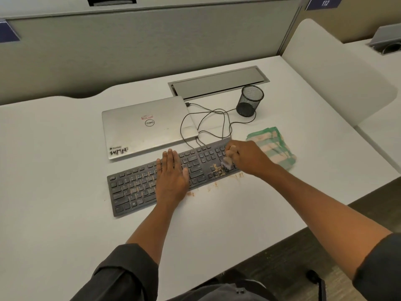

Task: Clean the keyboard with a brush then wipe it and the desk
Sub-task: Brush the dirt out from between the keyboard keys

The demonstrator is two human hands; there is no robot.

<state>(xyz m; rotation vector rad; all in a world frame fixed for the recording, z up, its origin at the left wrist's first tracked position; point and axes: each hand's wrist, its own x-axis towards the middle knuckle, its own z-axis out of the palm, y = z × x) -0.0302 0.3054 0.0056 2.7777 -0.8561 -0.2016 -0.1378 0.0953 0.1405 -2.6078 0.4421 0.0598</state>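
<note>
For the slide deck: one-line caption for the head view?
Left hand steadies the keyboard while the right hand brushes crumbs off its right end.

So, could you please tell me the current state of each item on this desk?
keyboard: crumbs on right end, left hand flat on it
brush: gripped by right hand, bristles on keys
laptop: closed, cable plugged in
cloth: folded, unused
pen cup: upright
desk: crumbs by keyboard

Near side: you have bare desk [65, 213] before the keyboard [134, 187].
Far side: laptop [147, 127], cable [208, 124], mesh cup [249, 103] block you.
Right: cloth [273, 146] lies beside.
</note>
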